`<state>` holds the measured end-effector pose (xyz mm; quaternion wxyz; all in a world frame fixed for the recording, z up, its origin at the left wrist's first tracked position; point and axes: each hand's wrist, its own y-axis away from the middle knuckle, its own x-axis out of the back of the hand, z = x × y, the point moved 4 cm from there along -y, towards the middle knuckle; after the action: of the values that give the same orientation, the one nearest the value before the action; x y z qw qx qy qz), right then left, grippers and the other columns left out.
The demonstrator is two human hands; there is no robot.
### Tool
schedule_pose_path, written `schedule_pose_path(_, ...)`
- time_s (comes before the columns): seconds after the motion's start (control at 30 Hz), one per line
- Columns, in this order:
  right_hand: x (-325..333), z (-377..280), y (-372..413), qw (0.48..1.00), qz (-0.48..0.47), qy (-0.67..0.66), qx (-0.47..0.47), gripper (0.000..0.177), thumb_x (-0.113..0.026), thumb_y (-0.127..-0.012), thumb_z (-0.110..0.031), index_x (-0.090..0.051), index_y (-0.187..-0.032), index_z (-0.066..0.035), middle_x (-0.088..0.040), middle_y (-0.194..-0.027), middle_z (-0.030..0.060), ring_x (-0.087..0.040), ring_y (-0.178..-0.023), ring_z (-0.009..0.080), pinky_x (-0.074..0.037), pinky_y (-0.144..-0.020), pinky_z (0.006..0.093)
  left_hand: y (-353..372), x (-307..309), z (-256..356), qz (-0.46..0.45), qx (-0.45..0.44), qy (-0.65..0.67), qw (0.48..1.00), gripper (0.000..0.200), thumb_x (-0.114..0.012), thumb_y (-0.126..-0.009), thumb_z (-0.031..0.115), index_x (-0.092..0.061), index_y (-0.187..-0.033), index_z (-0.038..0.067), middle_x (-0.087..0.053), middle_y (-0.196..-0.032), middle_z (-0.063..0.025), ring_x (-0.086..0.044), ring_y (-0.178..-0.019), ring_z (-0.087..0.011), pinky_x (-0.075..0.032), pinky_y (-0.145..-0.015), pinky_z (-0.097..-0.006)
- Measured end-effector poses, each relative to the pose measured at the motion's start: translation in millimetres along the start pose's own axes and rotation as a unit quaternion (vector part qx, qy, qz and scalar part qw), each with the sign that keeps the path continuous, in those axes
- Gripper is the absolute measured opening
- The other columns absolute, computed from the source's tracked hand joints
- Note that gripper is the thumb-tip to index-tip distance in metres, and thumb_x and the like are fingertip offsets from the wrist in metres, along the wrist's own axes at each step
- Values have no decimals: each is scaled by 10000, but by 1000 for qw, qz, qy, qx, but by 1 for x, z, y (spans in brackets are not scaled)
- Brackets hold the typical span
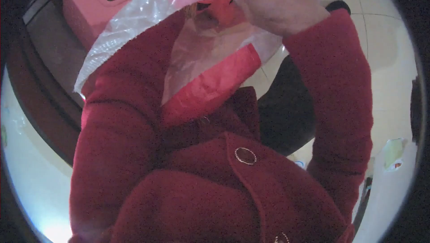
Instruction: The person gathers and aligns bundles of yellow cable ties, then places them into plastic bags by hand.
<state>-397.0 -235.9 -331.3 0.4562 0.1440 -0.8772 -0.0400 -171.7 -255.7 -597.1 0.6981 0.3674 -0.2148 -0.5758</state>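
A clear plastic bag (127, 28) with pink and bright red parts spreads across the upper middle. My left sleeve (121, 91) runs up under the plastic, and my left hand is hidden there. From the right, my right hand (277, 8) reaches in at the bag's top, bent at the wrist. Its fingers are mostly hidden beside a bright red item (221, 8) in the opening, which is too blurred to name. A red strip (210, 88) of the bag hangs down in front of my coat (192, 198).
At the upper left a pink box-like thing (80, 6) with an opening stands on a dark brown surface (49, 59). My dark trouser leg (286, 113) shows below, over a pale tiled floor (385, 64). A small pale green and white packet (394, 153) lies at the right.
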Motion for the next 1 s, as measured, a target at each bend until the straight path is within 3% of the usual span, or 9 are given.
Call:
schedule_pose_path(0.03, 28, -25, 1, 994, -9, -41, 101, 142, -429, -756, -158, -543, -821, -103, -573, -761, 114, -540, -645, 294, -405, -554, 427, -47, -68, 12, 17, 10, -13, 1000, 349, -484, -638, -86, -575, -949, 43, -576, -950, -128, -530, -901, -216, -479, -818, -342)
schedule_pose_path(0.13, 1, 11, -27, 875, -133, 228, -405, 184, -432, -741, -48, -569, -863, -55, -576, -797, 117, -550, -719, 295, -419, -623, 440, -39, 29, -22, 82, 36, -51, 995, 217, -520, -688, -16, -589, -889, 28, -587, -902, -133, -553, -851, -218, -464, -779, -329)
schedule_pose_path(0.3, -16, 7, -22, 763, -169, 273, -561, 169, -449, -740, 8, -564, -858, -29, -540, -745, 103, -521, -690, 274, -392, -606, 421, -6, -116, 251, 184, 73, -112, 974, 105, -579, -770, 100, -612, -788, 2, -606, -822, -141, -591, -767, -221, -439, -716, -306)
schedule_pose_path(0.37, -4, -10, -2, 910, -123, 160, -363, 116, -459, -750, -28, -543, -827, -42, -514, -687, 90, -495, -621, 259, -364, -549, 399, -4, -105, 267, -169, -283, 182, 926, 143, -676, -736, 82, -616, -648, -13, -613, -688, -106, -607, -637, -155, -464, -566, -200)
schedule_pose_path(0.43, 25, -65, 30, 963, 15, -162, 216, 50, -481, -773, -119, -491, -749, -76, -448, -542, 60, -431, -448, 221, -294, -407, 345, -9, -125, 271, -414, -336, 111, 839, 186, -621, -783, 132, -576, -639, 25, -552, -645, -69, -542, -583, -144, -417, -550, -219)
schedule_pose_path(0.53, 50, -73, 27, 879, -341, -326, -72, 356, -301, -836, -277, -357, -507, -155, -457, -408, -3, -456, -362, 130, -359, -388, 295, -10, -143, 259, -719, -367, -3, 589, 262, -538, -854, 207, -515, -625, 82, -460, -580, -13, -443, -501, -127, -345, -526, -247)
schedule_pose_path(0.67, 36, -101, 34, 912, -225, -287, 190, 73, -446, -665, -94, -449, -624, -34, -523, -577, 167, -513, -513, 340, -370, -455, 429, 77, -115, 296, -416, -463, 293, 726, 374, -527, -863, 328, -549, -585, 79, -536, -565, -34, -500, -505, -165, -385, -533, -264)
schedule_pose_path(0.73, 41, -100, 45, 908, -242, -299, 167, 117, -441, -715, -136, -445, -698, -21, -558, -688, 187, -542, -656, 377, -388, -538, 473, 83, -132, 284, -653, -249, 527, 484, 310, -593, -816, 337, -634, -901, 41, -598, -744, -93, -587, -668, -184, -494, -618, -269)
schedule_pose_path(1.0, 42, -101, 29, 916, -136, -327, 191, 96, -469, -651, -95, -459, -626, -2, -548, -619, 211, -533, -571, 394, -387, -494, 468, 36, -78, 276, -701, -328, 528, 350, 218, -580, -799, 260, -622, -867, 57, -587, -731, -77, -579, -667, -177, -486, -631, -278)
